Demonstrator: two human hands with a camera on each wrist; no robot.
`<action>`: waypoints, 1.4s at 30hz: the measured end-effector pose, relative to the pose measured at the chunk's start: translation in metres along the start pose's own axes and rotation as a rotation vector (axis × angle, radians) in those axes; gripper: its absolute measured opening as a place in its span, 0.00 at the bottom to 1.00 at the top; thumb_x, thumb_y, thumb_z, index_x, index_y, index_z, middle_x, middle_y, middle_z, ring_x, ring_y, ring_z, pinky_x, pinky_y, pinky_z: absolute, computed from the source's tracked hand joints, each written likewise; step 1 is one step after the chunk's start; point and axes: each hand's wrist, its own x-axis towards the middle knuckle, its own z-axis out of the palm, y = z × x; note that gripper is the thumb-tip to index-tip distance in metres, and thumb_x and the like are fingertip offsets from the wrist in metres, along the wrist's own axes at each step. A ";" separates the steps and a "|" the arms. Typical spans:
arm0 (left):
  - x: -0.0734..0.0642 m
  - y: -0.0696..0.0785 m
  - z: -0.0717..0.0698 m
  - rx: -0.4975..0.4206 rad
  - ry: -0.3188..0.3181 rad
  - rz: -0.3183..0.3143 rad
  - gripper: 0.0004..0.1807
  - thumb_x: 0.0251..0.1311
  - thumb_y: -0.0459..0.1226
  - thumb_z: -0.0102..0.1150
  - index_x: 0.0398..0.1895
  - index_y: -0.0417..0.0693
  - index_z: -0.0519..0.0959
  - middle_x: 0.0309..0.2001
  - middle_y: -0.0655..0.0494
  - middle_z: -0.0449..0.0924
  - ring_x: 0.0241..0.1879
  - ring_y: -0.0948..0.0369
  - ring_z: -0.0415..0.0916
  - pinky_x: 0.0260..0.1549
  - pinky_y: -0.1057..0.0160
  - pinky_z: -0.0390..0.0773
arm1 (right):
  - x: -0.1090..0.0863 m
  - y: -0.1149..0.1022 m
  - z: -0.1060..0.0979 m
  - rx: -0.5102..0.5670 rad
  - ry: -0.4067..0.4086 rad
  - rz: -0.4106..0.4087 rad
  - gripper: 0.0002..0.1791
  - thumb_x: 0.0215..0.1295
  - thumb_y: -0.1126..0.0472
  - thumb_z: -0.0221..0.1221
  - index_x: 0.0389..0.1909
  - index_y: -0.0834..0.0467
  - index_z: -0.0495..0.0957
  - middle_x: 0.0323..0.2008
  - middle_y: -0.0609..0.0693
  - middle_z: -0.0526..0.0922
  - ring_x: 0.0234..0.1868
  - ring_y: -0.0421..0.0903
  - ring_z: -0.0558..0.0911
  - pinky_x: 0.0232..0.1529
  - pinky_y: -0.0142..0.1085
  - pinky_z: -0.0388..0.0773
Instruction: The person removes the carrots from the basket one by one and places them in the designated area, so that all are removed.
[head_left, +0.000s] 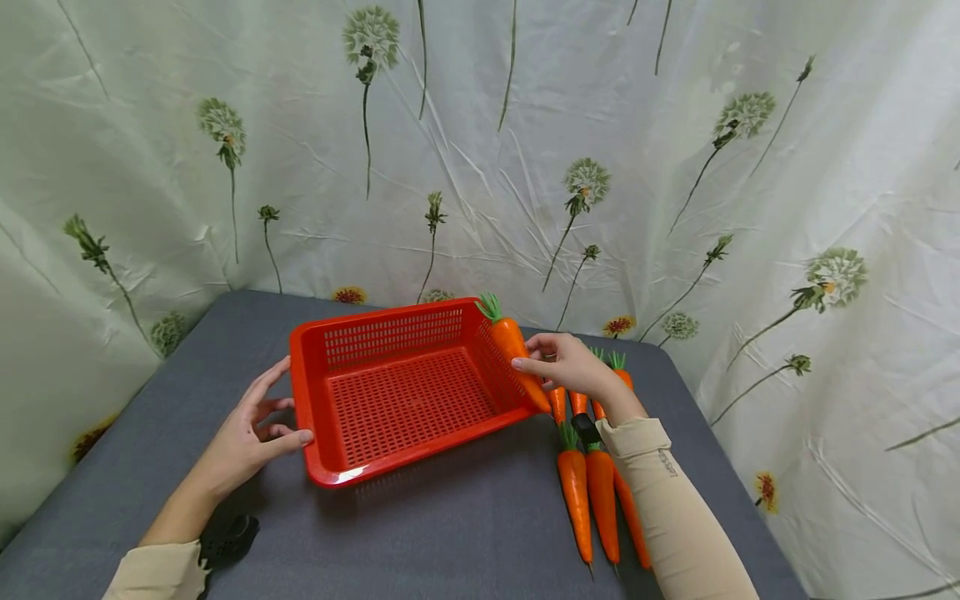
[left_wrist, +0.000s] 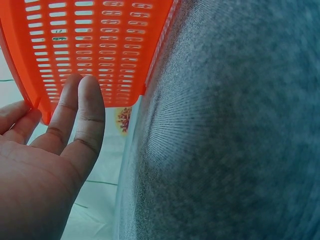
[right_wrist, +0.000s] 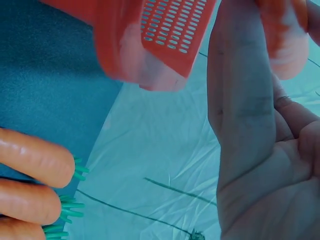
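My left hand (head_left: 251, 425) holds the left rim of a red plastic basket (head_left: 322, 475), thumb at the rim. Two of its fingers extend along the slotted wall (left_wrist: 112, 55) in the left wrist view. Over the basket's right rim, my right hand (head_left: 566, 362) pinches an orange carrot (head_left: 508, 340), leafy green top pointing away and tip toward me. In the right wrist view, the fingers partly hide this carrot (right_wrist: 287, 45). Several more carrots (head_left: 575, 492) lie in two rows at the basket's right, partly covered by the right forearm.
A dark grey cloth (head_left: 420, 542) covers the table. Behind it hangs a pale curtain (head_left: 465, 167) printed with dandelions. Black wrist devices show at the left wrist (head_left: 231, 540) and right wrist (head_left: 585, 429).
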 end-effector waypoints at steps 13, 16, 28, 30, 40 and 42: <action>-0.001 -0.001 0.002 0.028 0.000 -0.016 0.55 0.58 0.35 0.70 0.82 0.64 0.45 0.75 0.53 0.50 0.51 0.75 0.70 0.36 0.68 0.82 | -0.024 0.020 -0.006 0.017 0.064 0.016 0.27 0.65 0.43 0.65 0.55 0.57 0.76 0.39 0.53 0.80 0.30 0.52 0.80 0.36 0.43 0.83; 0.000 0.000 0.002 0.036 0.003 -0.014 0.55 0.58 0.35 0.70 0.82 0.64 0.45 0.76 0.54 0.50 0.52 0.76 0.69 0.37 0.68 0.81 | -0.031 0.019 -0.007 0.036 0.072 0.037 0.26 0.67 0.46 0.64 0.57 0.59 0.74 0.39 0.53 0.80 0.30 0.53 0.80 0.34 0.39 0.81; 0.000 0.004 0.002 0.030 0.008 -0.019 0.55 0.58 0.34 0.70 0.82 0.63 0.45 0.75 0.53 0.49 0.51 0.76 0.70 0.36 0.69 0.81 | -0.057 0.049 -0.013 0.056 0.151 0.111 0.31 0.66 0.41 0.63 0.57 0.60 0.73 0.41 0.54 0.80 0.29 0.51 0.78 0.32 0.38 0.78; -0.001 0.003 0.003 0.026 0.007 -0.025 0.55 0.58 0.34 0.70 0.82 0.64 0.45 0.75 0.54 0.50 0.51 0.75 0.70 0.36 0.68 0.81 | -0.061 0.052 -0.014 0.065 0.162 0.119 0.31 0.66 0.41 0.63 0.58 0.61 0.73 0.41 0.53 0.81 0.31 0.50 0.79 0.33 0.39 0.79; 0.000 0.004 0.003 0.022 0.011 -0.024 0.56 0.57 0.34 0.71 0.82 0.64 0.45 0.74 0.56 0.50 0.50 0.74 0.70 0.35 0.68 0.80 | -0.081 0.070 -0.020 0.124 0.200 0.158 0.32 0.68 0.43 0.62 0.61 0.63 0.71 0.50 0.58 0.78 0.43 0.46 0.80 0.45 0.44 0.83; 0.000 0.005 0.003 0.018 0.008 -0.029 0.56 0.58 0.34 0.71 0.82 0.64 0.45 0.74 0.56 0.50 0.50 0.73 0.70 0.35 0.68 0.80 | -0.085 0.072 -0.022 0.127 0.201 0.156 0.32 0.69 0.43 0.61 0.61 0.64 0.71 0.49 0.59 0.79 0.43 0.47 0.80 0.45 0.44 0.83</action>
